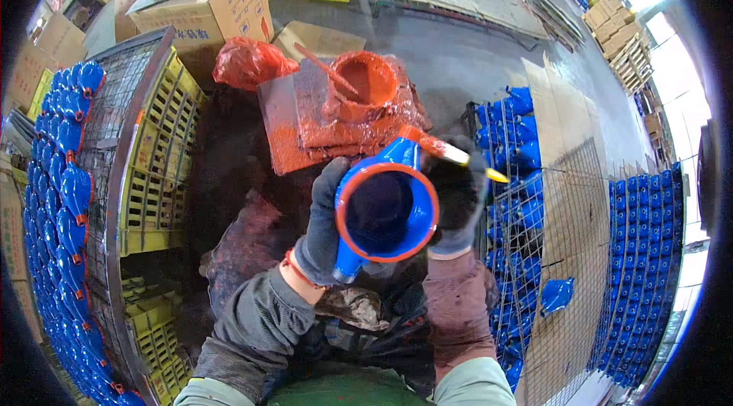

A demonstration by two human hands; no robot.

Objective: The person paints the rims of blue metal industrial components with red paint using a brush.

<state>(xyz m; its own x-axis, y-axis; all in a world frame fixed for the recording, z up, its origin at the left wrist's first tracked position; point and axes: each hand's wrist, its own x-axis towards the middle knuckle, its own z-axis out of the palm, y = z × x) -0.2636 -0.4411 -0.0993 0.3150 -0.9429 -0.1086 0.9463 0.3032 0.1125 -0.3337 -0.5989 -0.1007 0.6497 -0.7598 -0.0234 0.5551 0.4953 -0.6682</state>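
Note:
A blue metal casting with a wide round opening, its rim coated red, is held up in front of me. My left hand, in a dark glove, is closed round its left side. In my right hand, also dark-gloved and a little blurred, is a paintbrush with a yellow-tipped handle. Its red-coated bristles touch or nearly touch the red end of the casting's upper spout. Beyond the casting stands a red-smeared paint pot, with a red stick leaning in it, on a red-stained stack.
Rows of blue castings lie on a wire rack at left, beside yellow crates. More blue castings fill a mesh cage at right, and others are stacked beyond. A red plastic bag and a carton stand behind.

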